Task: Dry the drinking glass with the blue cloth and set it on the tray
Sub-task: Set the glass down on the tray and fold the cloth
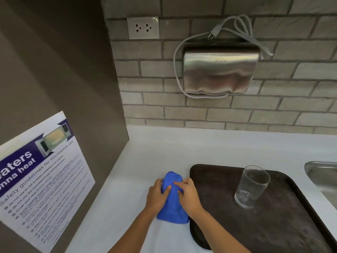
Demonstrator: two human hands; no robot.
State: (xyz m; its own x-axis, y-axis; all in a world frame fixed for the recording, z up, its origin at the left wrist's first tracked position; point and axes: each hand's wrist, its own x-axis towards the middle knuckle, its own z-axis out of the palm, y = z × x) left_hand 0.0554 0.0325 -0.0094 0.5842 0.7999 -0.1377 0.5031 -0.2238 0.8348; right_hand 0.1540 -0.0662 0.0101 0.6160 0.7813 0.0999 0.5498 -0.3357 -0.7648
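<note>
A clear drinking glass (252, 187) stands upright on the dark brown tray (284, 225), near its far middle. The blue cloth (172, 201) lies bunched on the white counter just left of the tray's left rim. My left hand (156, 195) grips the cloth's left side, fingers curled over it. My right hand (188, 195) presses and pinches its right side, partly over the tray's edge. Neither hand touches the glass, which is about a hand's width to the right.
A steel sink rim (321, 172) shows at the right edge. A brown cabinet wall with a microwave safety poster (42, 181) stands close on the left. On the brick wall hang a steel hand dryer (220, 70) and a socket (143, 27).
</note>
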